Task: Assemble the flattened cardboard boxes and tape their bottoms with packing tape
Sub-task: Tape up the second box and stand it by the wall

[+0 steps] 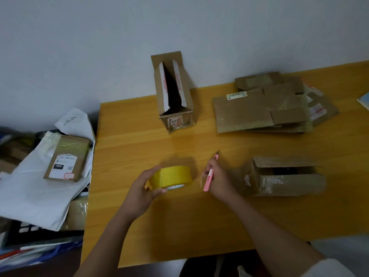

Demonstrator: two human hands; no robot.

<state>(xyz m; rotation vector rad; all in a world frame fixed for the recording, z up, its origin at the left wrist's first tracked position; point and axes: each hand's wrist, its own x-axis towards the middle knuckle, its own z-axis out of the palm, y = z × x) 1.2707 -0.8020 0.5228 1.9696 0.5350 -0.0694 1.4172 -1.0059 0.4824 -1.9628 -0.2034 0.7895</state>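
My left hand [142, 188] grips a yellow roll of packing tape [173, 176] just above the wooden table [179, 226]. A short clear strip of tape [201, 181] stretches from the roll to my right hand [218, 180], which also holds a pink utility knife [209, 174] with its tip pointing up and away. An assembled cardboard box [283, 176] lies on its side to the right of my right hand. A taller box [175, 96] stands upright at the table's far edge with its top flaps open. Flattened cardboard boxes [265, 104] are stacked at the far right.
Left of the table, a sealed labelled parcel [66, 158] rests on white plastic mailer bags [40, 188] over a dark crate [24, 234]. A grey wall [119, 37] rises behind the table. Something light blue [364, 99] peeks in at the right edge.
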